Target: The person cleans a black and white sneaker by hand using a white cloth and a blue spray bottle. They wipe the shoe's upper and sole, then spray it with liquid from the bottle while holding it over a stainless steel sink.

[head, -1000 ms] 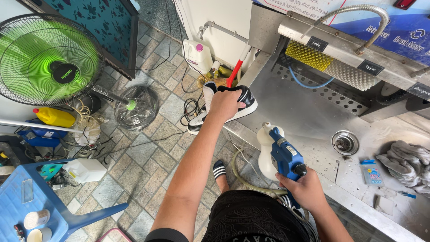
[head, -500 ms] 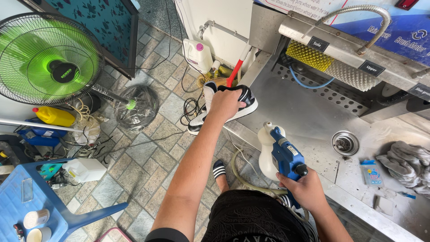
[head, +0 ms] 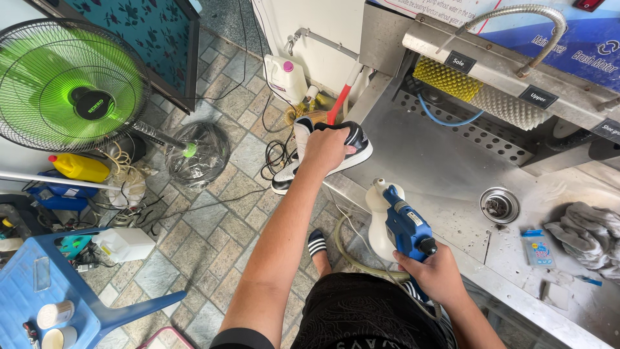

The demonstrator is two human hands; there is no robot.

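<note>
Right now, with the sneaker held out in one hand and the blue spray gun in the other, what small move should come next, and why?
Probably swing the blue spray gun up toward the sneaker. The left hand holds the shoe over the floor beside the steel sink, while the right hand keeps the gun low, its nozzle apart from the shoe.

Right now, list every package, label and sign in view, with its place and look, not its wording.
Jug: floor by the wall, white, pink cap.
Yellow bottle: floor under the fan, red cap.
White box: floor beside the blue chair.
Blue packet: steel counter right of the drain.
Black tags: small rectangles on the brush housing.
Blue sign: panel behind the hose.
</note>
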